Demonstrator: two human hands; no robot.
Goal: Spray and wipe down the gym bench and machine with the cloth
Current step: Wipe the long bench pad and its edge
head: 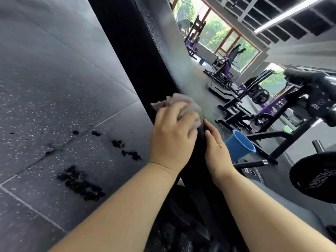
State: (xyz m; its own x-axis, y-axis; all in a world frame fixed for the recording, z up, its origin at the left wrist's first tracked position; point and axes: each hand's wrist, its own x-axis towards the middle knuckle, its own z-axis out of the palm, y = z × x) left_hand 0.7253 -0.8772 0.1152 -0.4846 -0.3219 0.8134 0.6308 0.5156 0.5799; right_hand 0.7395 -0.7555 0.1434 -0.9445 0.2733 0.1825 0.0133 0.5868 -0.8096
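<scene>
Head view, tilted: far left speckled rubber floor (54, 88) with dark wet patches (81, 184). Next a long black pad (127, 42), likely the bench, running diagonally, droplets (155, 33) along its upper edge. Left hand (172, 139) has fingers curled round a bunched pale cloth (183, 102), pressing it on the pad mid-length. Right hand (216, 150) just beside it, fingers straight, resting flat on the pad's edge, holding nothing. Step judged: wiping, spray apparently already applied; no bottle in view. Next move likely calls for a firm stroke up the pad toward the droplets, right hand steadying. Right of the hands a blue bucket (238, 146) on the floor, then purple machines (223, 70) and bright windows (218, 30) behind
</scene>
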